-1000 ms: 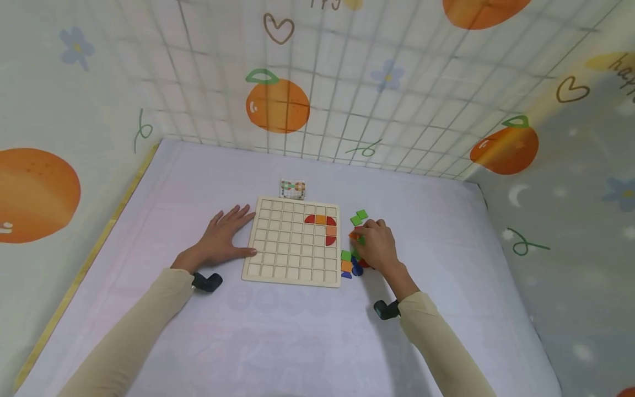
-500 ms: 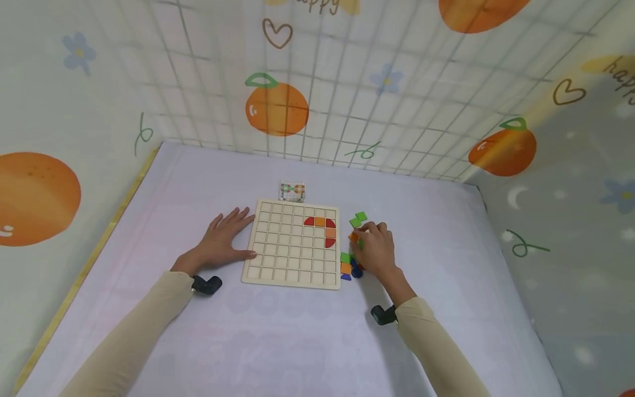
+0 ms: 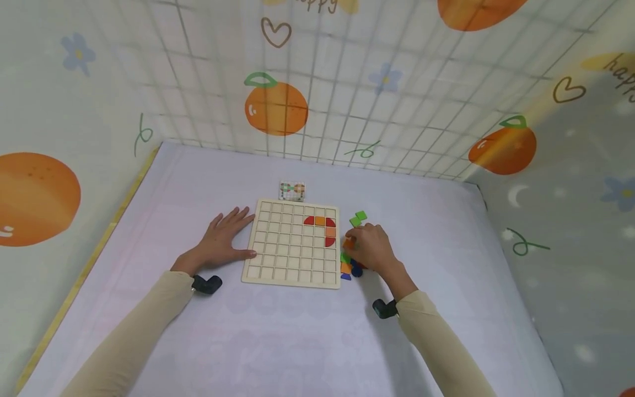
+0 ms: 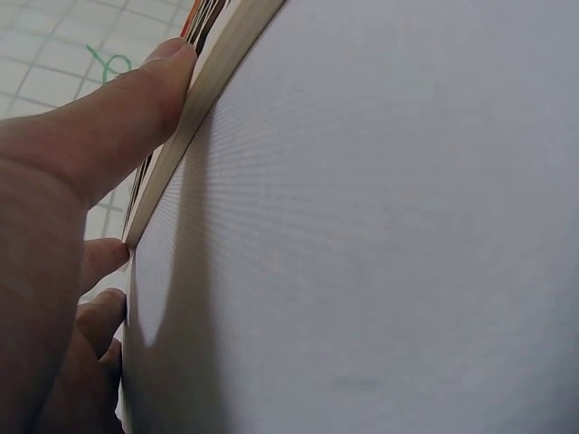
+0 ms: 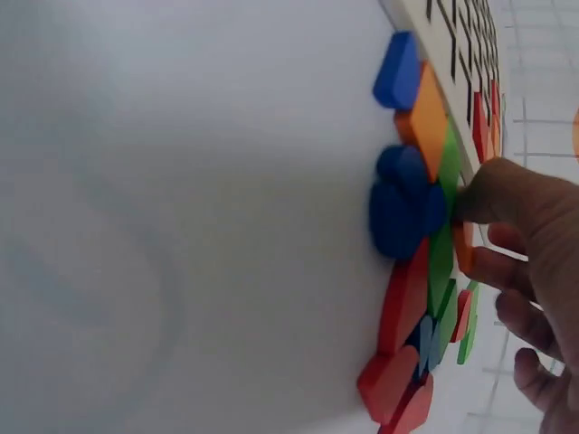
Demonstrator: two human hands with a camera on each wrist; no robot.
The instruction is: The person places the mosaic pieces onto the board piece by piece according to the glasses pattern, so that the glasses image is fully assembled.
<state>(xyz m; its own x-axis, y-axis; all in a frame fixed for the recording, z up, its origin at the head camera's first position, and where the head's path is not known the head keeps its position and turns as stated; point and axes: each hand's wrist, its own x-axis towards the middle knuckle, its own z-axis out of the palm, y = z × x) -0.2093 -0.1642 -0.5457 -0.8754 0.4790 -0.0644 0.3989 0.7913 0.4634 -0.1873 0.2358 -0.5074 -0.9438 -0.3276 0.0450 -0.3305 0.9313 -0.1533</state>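
Pinching an orange piece between thumb and forefinger of the right hand, with the fingers bent and close together, just off the right edge of a wooden grid board. Cannot tell the full outline of that orange piece, partly covered by the fingertips.

Resting the left hand wide open at the board's left edge, thumb and fingers spread, touching the rim (gripping nothing there).

Showing on the board, toward the far right, in the second row from the far edge: a left red piece, an orange square and a corner red piece. Continuing nearer down the rightmost column with a paler orange square and a near red piece.

Lying loose right of the board, in a bunch partly under the right hand: a green tile, an orange tile, a blue piece at the near end, dark blue pieces and, farther right, red pieces. Sitting at the far end, two green squares. Standing out just beyond the board's far edge, a small patterned card.
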